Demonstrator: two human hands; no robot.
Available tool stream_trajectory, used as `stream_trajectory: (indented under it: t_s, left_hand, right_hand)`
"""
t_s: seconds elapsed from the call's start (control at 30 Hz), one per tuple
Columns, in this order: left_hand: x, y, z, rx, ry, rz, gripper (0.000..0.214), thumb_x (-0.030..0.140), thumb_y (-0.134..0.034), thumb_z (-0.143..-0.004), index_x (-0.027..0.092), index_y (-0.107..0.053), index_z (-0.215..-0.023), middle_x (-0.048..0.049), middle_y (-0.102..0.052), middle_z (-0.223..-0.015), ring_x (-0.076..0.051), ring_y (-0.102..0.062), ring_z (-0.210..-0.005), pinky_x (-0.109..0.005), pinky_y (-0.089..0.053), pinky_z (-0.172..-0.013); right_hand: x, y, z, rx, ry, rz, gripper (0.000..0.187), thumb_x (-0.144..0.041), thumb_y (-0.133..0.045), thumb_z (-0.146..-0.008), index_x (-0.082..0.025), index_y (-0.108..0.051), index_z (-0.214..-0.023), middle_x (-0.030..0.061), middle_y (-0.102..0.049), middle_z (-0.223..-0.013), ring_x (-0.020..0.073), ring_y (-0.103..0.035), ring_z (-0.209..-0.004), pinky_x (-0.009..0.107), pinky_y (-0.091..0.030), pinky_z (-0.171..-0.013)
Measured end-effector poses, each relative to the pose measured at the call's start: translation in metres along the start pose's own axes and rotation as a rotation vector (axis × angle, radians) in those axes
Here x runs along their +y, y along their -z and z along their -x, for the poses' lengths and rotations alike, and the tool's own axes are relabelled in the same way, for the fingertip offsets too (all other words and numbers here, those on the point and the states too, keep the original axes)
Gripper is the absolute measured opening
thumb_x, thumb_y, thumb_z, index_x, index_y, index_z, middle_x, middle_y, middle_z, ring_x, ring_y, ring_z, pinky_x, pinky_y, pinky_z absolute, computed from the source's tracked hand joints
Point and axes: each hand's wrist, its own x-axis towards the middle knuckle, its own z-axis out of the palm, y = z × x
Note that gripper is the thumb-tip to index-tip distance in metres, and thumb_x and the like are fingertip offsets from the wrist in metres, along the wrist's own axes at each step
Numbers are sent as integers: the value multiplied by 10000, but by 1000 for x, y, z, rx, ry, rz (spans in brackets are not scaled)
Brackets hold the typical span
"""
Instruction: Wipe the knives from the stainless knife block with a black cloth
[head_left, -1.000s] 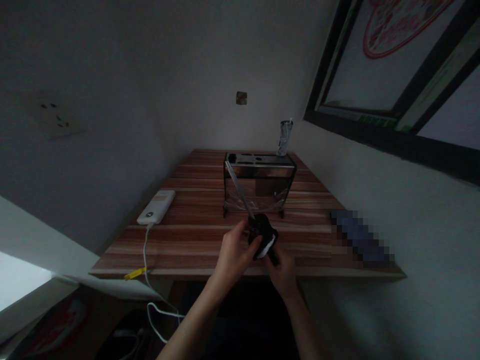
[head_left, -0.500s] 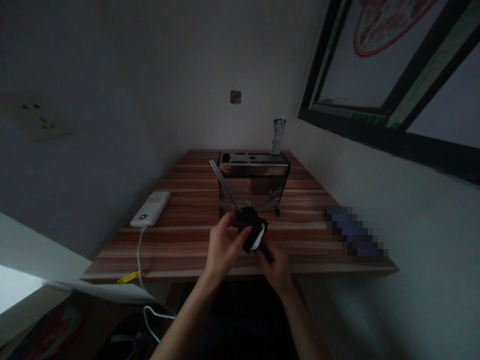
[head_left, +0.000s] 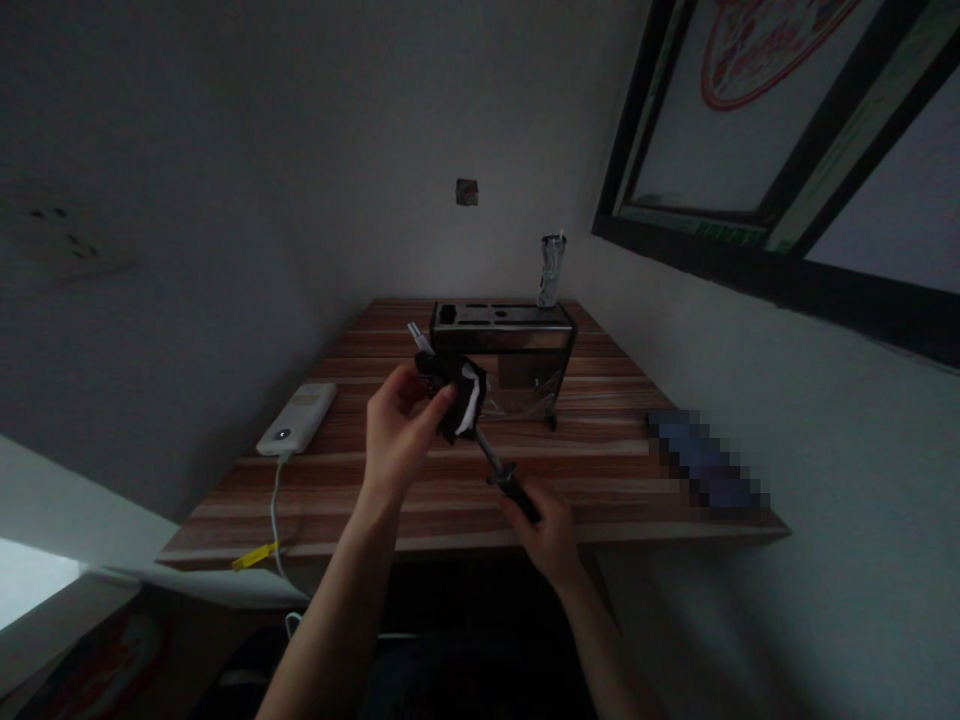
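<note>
My right hand (head_left: 551, 525) is closed round the black handle of what looks like a two-pronged carving fork (head_left: 490, 452). It points up and to the left, with a guard at the handle and two slim metal tips showing at the far end. My left hand (head_left: 401, 425) pinches a black cloth (head_left: 454, 385) with a white patch, wrapped round the fork's prongs. The cloth hides the middle of the metal. Just behind the cloth stands a metal-topped knife block (head_left: 502, 317) with slots and see-through sides.
A grey, wrapped-looking upright object (head_left: 551, 270) rises at the block's right end. On the wooden table (head_left: 600, 470) lie a white power bank (head_left: 298, 418) with a cable (head_left: 276, 510) and yellow tag (head_left: 253, 557) at left, and a blurred-out dark flat object (head_left: 705, 460) at right. Walls enclose the table.
My left hand has slid the cloth up and left along the metal, away from the handle. The shank and guard now show, while less of the tip does. My right hand keeps its hold.
</note>
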Motion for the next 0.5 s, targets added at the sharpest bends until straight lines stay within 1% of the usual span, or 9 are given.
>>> stream_trajectory:
  t_s: [0.13,0.27,0.37,0.5]
  left_hand:
    - [9,3,-19,59,-73,-6,226,280,-706,-651,155,-600,-807,-5,-651,-773,-130,-619,-740,-198,-477,-655]
    - [15,4,-32,126,-152,26,195,284,-700,-661,164,-608,-784,11,-633,-739,-114,-606,-708,-187,-463,-637]
    - [18,2,-36,128,-173,52,176,288,-693,-670,166,-603,-759,18,-614,-713,-107,-592,-686,-184,-450,-625]
    - [22,-4,-32,132,-163,48,181,307,-675,-687,164,-579,-744,21,-599,-701,-98,-578,-664,-177,-441,-605]
  right_hand:
    - [0,0,0,5,4,-6,175,-321,-543,-830,-179,-599,-743,25,-597,-671,158,-564,-648,245,-409,-597]
    - [1,1,0,-7,-2,-8,166,-316,-549,-831,-180,-619,-767,31,-610,-690,164,-580,-679,257,-425,-630]
    - [1,0,-1,-27,-21,-22,181,-334,-543,-836,-182,-640,-826,43,-629,-729,171,-592,-702,267,-443,-649]
    - [0,-1,-1,-40,-39,-54,207,-349,-543,-835,-184,-657,-887,57,-648,-763,179,-607,-737,279,-464,-682]
